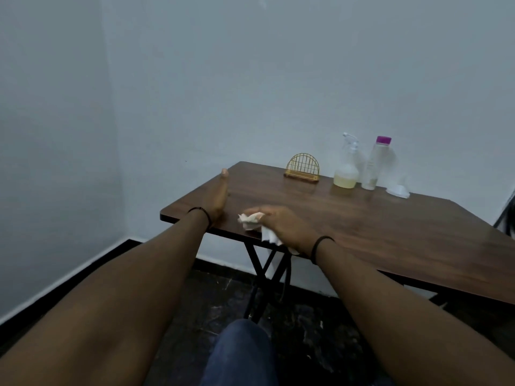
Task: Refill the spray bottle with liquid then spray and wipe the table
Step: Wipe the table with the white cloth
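Right hand (281,224) grips tissue (252,222) on table (390,227) beside flat, straight-fingered left hand (218,196)

I have both arms stretched forward, bare, a dark band on each wrist. My left hand (218,195) stands on its edge toward 11 o'clock, fingers (223,176) straight and together, heel of the palm down on the tabletop (390,227). My right hand (281,225) lies palm down toward 12 o'clock, its fingers curled around a crumpled white tissue (252,222).
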